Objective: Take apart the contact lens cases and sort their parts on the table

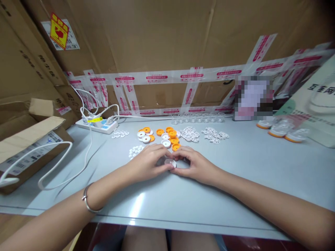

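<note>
My left hand [150, 159] and my right hand [193, 164] meet over the table, fingers curled and thumbs forward. Between their fingertips they hold a small white round piece [170, 162], tilted and partly covered. Just beyond the hands lie orange round caps [172, 133] and white round caps [165, 143], several of each, some overlapping. Small white discs [135, 150] are spread beside the left hand. Past the right hand is a pile of white cut-out plastic parts [190, 134].
Clear plastic cups [198, 118] line the back. At right stand clear-topped pieces with orange bases [281, 129]. More white discs [120, 134] lie near a power strip [96, 124]. A white cable [87, 153] loops beside an open cardboard box [34, 150] at left.
</note>
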A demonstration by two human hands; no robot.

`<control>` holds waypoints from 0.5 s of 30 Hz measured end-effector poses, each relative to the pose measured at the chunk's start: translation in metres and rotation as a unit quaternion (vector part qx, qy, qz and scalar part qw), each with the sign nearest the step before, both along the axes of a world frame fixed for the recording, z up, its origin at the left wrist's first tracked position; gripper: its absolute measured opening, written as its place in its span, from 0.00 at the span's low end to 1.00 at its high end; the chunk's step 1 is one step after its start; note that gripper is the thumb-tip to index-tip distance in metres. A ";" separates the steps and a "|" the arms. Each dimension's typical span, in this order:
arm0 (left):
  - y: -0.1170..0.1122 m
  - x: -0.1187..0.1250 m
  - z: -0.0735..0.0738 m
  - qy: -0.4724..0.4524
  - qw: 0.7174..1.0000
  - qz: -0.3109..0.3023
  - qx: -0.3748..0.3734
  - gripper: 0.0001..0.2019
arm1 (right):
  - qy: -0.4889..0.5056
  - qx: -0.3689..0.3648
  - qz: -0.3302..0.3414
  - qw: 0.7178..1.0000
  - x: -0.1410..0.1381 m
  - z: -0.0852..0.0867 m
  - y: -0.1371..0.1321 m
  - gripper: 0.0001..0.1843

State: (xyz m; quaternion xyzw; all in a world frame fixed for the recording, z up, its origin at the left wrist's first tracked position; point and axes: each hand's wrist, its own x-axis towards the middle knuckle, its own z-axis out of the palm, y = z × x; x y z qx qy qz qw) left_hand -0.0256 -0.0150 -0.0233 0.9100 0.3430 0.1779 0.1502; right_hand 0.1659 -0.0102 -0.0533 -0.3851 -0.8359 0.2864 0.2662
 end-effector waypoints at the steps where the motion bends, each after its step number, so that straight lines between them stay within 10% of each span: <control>1: -0.001 -0.002 0.002 -0.004 1.000 -0.002 -0.016 0.10 | -0.002 -0.004 0.000 1.000 0.000 0.000 0.000 0.12; 15: -0.004 -0.003 0.000 -0.043 0.996 -0.011 -0.076 0.14 | 0.022 -0.046 0.025 0.998 0.004 0.005 -0.003 0.22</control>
